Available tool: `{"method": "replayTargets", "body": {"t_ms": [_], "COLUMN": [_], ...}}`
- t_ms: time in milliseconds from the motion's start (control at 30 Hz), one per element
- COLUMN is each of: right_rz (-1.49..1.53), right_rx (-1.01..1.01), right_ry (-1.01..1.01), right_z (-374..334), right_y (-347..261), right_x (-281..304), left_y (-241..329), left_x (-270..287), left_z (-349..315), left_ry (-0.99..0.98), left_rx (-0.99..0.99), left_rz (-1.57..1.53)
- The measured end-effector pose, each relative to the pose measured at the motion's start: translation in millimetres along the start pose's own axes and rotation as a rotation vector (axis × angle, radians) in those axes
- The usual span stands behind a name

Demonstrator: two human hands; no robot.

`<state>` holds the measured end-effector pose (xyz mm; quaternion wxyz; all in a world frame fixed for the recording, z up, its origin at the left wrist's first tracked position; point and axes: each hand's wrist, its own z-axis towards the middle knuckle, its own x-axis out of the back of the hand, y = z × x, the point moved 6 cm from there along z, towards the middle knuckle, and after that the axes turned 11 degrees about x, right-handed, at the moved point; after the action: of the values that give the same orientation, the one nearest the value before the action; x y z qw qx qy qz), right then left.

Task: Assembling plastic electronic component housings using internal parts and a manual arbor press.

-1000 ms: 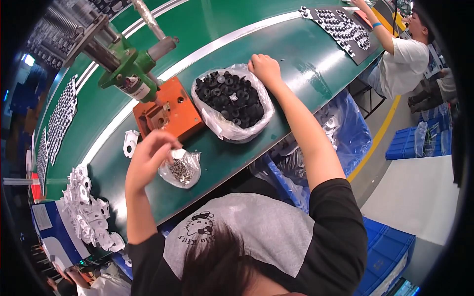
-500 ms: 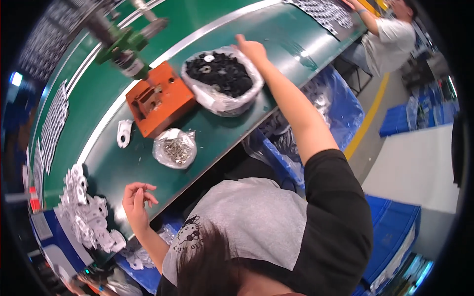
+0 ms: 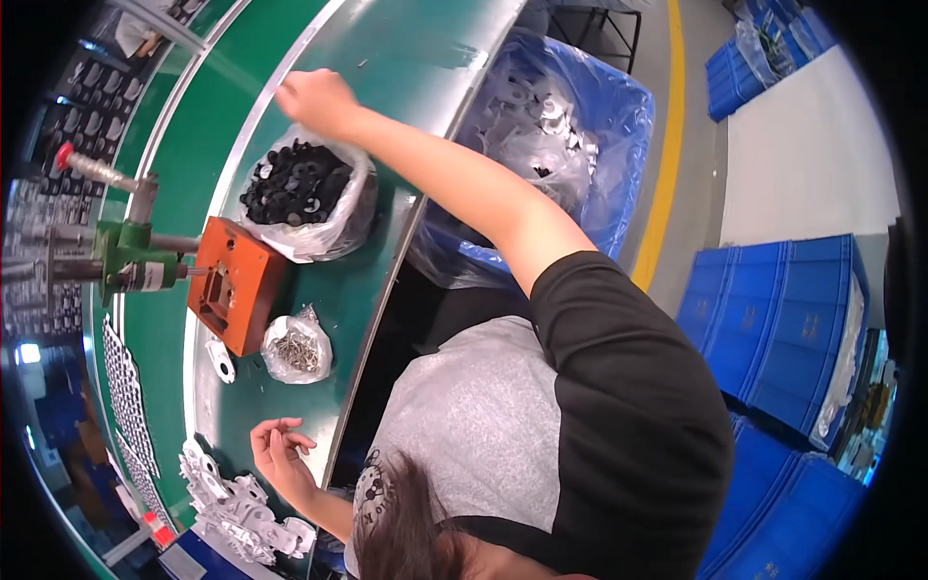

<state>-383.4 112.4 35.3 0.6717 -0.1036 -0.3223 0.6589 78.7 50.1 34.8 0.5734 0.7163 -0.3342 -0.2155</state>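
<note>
My right hand [image 3: 317, 101] reaches out above the far end of a clear plastic bag [image 3: 340, 224] full of small black parts [image 3: 290, 184]. Its fingers are mostly hidden and a little blurred, so whether it holds anything does not show. Down by the near edge of the bench, my left hand [image 3: 282, 452] hovers with fingers apart and nothing in it. Closest to it is a heap of white parts [image 3: 237, 512]. An orange metal block [image 3: 232, 285] with recesses stands beyond, beside a small bag of metal pins [image 3: 296, 350] and one lone white part [image 3: 220, 362].
A green press-like machine [image 3: 130, 261] with a red-knobbed lever [image 3: 87, 164] reaches over the orange block. White parts lie in a blue plastic-lined bin [image 3: 619, 145] beside the bench. Blue crates [image 3: 773, 319] are stacked at right. A yellow line [image 3: 667, 164] runs along the floor.
My view has turned, so the bench appears steeper and shifted left. The co-worker at upper right has left the picture. My right hand stays past the black-parts bag; my left remains low and open.
</note>
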Motion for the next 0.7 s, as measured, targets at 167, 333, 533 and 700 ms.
{"method": "replayTargets", "body": {"t_ms": [167, 333, 533, 700], "right_rz": [-0.154, -0.106, -0.231, -0.129], "right_rx": [0.27, 0.29, 0.295, 0.308], "right_ry": [-0.476, -0.723, -0.569, -0.563], "right_z": [-23, -67, -66, -64], "right_y": [-110, -114, -123, -138], "right_x": [-22, -64, -62, -41], "left_y": [9, 23, 23, 38], "left_x": [-33, -56, -64, -69], "left_z": [20, 13, -10, -30], "left_ry": [-0.095, -0.159, -0.188, -0.207], "left_rx": [-0.002, -0.057, -0.102, -0.19], "left_rz": [0.081, 0.094, 0.137, 0.206]}}
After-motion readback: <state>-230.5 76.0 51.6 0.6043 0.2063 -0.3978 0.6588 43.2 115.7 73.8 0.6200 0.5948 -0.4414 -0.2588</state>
